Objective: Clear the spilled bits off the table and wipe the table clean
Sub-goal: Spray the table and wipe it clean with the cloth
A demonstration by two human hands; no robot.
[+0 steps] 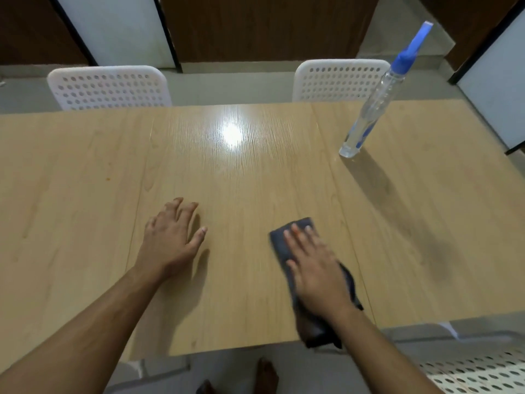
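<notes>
A light wooden table (85,172) fills the view. My right hand (315,265) lies flat, fingers straight, on a dark grey cloth (279,243) near the table's front edge, pressing it onto the wood. The cloth's near end hangs past the edge under my wrist. To the left of it my left hand (170,237) rests on the tabletop with its fingers spread and nothing in it. A small orange speck (108,179) sits on the table's left part. A dull streak (397,200) runs across the right part.
A clear spray bottle with a blue nozzle (375,103) stands at the back right of the table. Two white perforated chairs (109,86) (338,79) stand behind the far edge. Another white chair (483,371) is at the front right. Bare feet (264,373) show below the table.
</notes>
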